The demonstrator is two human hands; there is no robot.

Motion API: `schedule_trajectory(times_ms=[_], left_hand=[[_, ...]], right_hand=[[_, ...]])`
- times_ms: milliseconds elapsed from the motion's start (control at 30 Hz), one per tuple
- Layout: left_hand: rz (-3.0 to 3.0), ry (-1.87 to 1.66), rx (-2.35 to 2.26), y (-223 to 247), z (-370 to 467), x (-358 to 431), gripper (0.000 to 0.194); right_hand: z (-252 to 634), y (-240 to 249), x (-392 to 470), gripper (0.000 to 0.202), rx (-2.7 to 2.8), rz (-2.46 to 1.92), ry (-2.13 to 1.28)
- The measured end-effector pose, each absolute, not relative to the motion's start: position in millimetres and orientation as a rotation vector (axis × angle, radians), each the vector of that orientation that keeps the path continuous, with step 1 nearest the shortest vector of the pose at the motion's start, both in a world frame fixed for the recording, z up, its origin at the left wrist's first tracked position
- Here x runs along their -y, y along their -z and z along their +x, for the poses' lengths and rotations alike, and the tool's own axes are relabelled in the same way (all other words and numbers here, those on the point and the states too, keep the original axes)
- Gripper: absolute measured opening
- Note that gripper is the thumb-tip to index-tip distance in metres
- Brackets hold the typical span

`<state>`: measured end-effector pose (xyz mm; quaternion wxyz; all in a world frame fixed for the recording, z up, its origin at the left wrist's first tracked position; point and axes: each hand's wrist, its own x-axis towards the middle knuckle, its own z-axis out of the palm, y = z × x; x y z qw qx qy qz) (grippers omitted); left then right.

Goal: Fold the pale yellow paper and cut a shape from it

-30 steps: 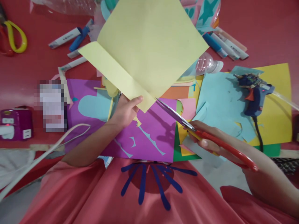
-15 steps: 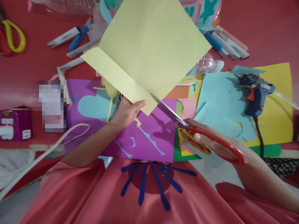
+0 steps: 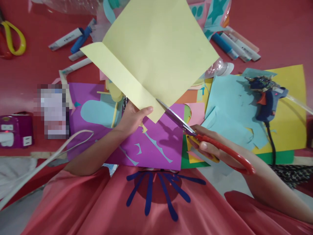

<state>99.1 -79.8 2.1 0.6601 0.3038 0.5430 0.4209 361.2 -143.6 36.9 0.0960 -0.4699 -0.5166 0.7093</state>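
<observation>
Left hand pinching the lower corner of a pale yellow paper sheet held above the cluttered red surface, right hand gripping red-handled scissors, blades at the sheet's edge, glue gun lying nearby

Left hand pinches yellow paper; right hand grips scissors.

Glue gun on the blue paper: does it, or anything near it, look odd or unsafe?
Yes. The glue gun rests right on loose blue paper with a small red light showing on its body, so it may be switched on. Its nozzle end looks crusted with old glue. Paper scraps lie all around it.
</observation>
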Motion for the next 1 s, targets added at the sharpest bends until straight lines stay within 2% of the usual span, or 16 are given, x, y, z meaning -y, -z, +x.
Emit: schedule_trajectory(times_ms=[100,300,733,867,1000], left_hand=[[0.684,-1.004,-1.212,1,101,80,0.042],[0.584,-1.104,-1.17,4,106,78,0.065],[0.584,-1.114,-1.159,1,106,77,0.071],[0.595,-1.115,-1.15,3,106,77,0.067],[0.739,-1.145,-1.188,18,100,76,0.047]], right_hand=[[361,-34,146,0.056,1.587,-1.38,-2.037],[360,-34,147,0.055,1.666,-1.387,-1.97],[359,-19,154,0.058,1.652,-1.34,-1.88],[354,-22,155,0.064,1.629,-1.419,-1.854],[360,-20,158,0.067,1.71,-1.396,-1.796]])
